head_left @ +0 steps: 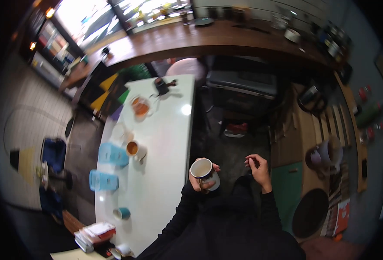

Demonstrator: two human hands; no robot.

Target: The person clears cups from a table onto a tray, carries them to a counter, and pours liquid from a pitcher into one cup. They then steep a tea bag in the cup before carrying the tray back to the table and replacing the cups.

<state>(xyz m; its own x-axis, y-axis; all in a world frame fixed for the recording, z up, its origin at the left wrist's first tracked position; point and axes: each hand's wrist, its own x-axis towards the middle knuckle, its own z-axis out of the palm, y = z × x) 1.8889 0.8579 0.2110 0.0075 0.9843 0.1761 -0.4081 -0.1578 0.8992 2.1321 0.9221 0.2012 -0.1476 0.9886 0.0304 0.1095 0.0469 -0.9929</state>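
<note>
My left hand (198, 181) is wrapped round a white mug with a dark pattern (208, 173), held upright beside the edge of the white table (165, 143). The inside of the mug looks pale. To its right, my right hand (259, 170) hangs over the floor with its fingers curled; whether something small is between them is not clear. On the table left of the mug stands a cup of orange-brown liquid (135, 149). Farther back is a glass pot (140, 107) with reddish liquid, near a dark device (162, 86).
Two light-blue containers (113, 154) and a teal cup (122, 212) stand on the table's left side. A wooden counter (174, 41) runs across the back. At the right are a large jug (324, 155), a kettle (311, 96) and a round dark disc (310, 212).
</note>
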